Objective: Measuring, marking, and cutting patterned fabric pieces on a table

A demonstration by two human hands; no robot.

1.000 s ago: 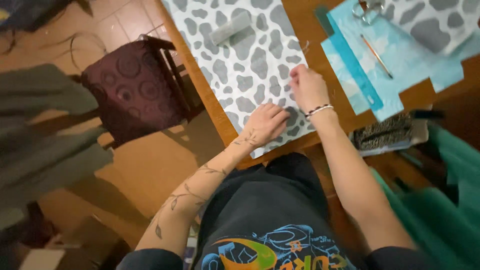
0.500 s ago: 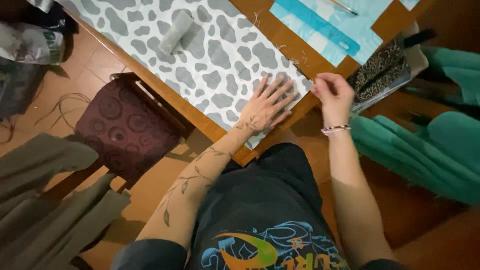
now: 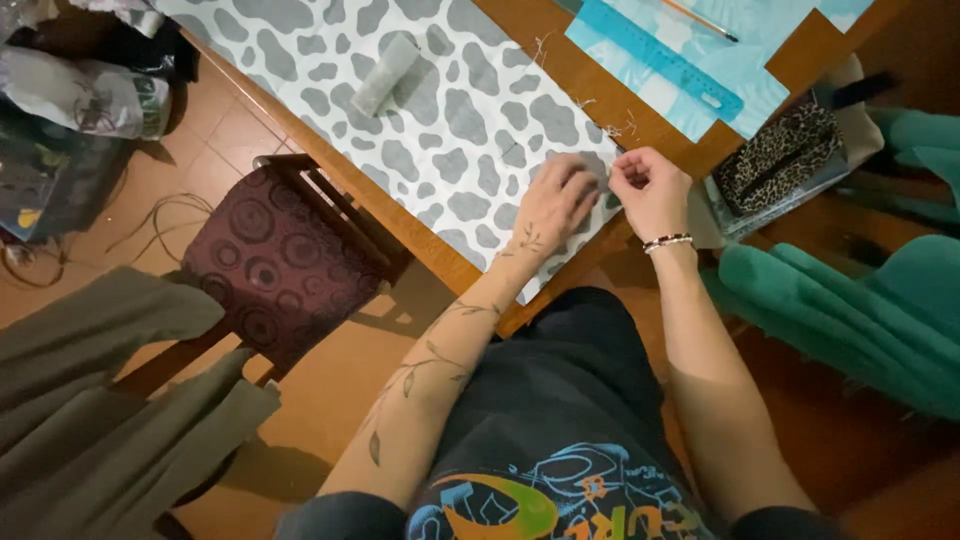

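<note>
1. A wooden table (image 3: 590, 95) runs across the top of the view, with a dark red patterned chair (image 3: 275, 265) pushed up beside it.
2. A white fabric with grey cow-like spots (image 3: 440, 110) lies spread over the table, its near edge hanging slightly past the table edge.
3. A teal ruler (image 3: 660, 58) rests on light blue paper, well apart from the hands.
4. The left hand (image 3: 555, 200) lies open, palm down, fingers pressing the fabric's near corner.
5. The right hand (image 3: 650, 190) is curled, fingertips pinching the fabric edge just beside the left.
6. A small grey roll (image 3: 385, 73) sits on the fabric farther off.
</note>
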